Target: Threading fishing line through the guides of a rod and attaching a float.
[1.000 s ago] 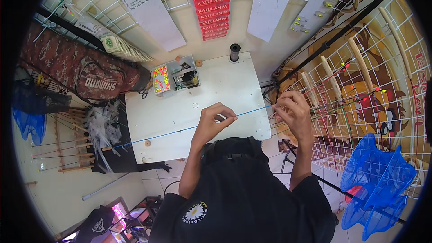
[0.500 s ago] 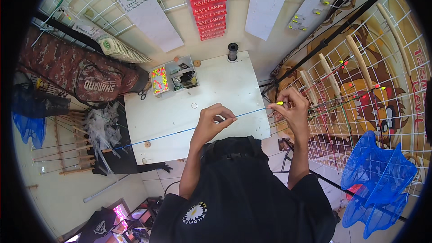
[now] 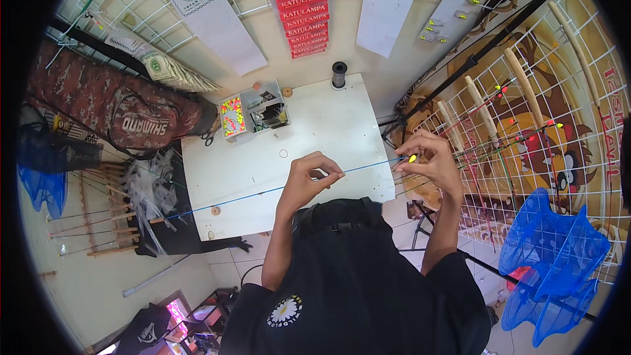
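Note:
A thin blue rod (image 3: 250, 195) slants across the table, its wooden handle (image 3: 156, 220) at the far left. My left hand (image 3: 306, 183) is closed in a pinch on the rod, thumb against forefinger, the other fingers curled. Out past the table's right edge, my right hand (image 3: 436, 166) curls around the rod's tip end. Within the loop of its thumb and fingers shows a small bright yellow bead-like piece (image 3: 413, 158). The exact contact of those fingertips with the piece is too small to make out.
On the white table (image 3: 328, 118) stand an open box (image 3: 248, 128) of colourful beads and small packets, a dark spool (image 3: 339, 76) and a wooden disc (image 3: 215, 210). Scissors (image 3: 208, 138) lie at the left edge. Right are a wire rack (image 3: 526, 92) and blue nets (image 3: 552, 256).
The thumb and forefinger of my right hand have parted slightly around the tip, and the yellow piece has tilted and dropped a little. My left hand stays almost still on the rod.

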A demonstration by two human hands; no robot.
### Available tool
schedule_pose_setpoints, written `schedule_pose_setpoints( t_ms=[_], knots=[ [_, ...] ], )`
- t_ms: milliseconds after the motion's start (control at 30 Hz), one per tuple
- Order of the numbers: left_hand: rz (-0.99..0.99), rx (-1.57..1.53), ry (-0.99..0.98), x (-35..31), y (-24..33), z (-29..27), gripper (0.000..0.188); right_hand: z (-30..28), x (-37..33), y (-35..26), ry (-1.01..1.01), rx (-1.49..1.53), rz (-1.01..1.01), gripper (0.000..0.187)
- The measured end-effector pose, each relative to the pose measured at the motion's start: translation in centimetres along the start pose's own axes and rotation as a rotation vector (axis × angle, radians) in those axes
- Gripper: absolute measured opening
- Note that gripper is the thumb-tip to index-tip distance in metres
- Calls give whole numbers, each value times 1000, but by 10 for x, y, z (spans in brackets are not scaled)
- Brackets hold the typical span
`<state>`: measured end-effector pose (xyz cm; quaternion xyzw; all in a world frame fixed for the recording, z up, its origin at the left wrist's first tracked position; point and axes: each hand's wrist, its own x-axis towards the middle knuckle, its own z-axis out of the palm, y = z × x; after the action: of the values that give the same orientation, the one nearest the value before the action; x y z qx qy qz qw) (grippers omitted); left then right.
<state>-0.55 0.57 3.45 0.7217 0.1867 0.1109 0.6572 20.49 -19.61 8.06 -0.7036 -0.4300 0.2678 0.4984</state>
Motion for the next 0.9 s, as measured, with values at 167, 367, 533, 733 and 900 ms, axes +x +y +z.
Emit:
schedule_pose_setpoints(
  t_ms=[167, 367, 533, 733, 900],
  knots=[
    [-1, -10, -1, 1, -1, 0, 6, -7, -5, 1, -14, 110, 57, 32],
    [0, -46, 19, 1, -4, 0, 6, -6, -6, 0, 46, 40, -16, 29],
    [-10, -159, 47, 3, -8, -1, 6, 4, -10, 7, 122, 161, 19, 32],
    [-24, -169, 37, 2, -8, -1, 6, 9, -12, 6, 132, 320, 51, 41],
    [-16, -186, 49, 3, -9, -1, 6, 17, -14, 8, 189, 492, 103, 49]
  ],
)
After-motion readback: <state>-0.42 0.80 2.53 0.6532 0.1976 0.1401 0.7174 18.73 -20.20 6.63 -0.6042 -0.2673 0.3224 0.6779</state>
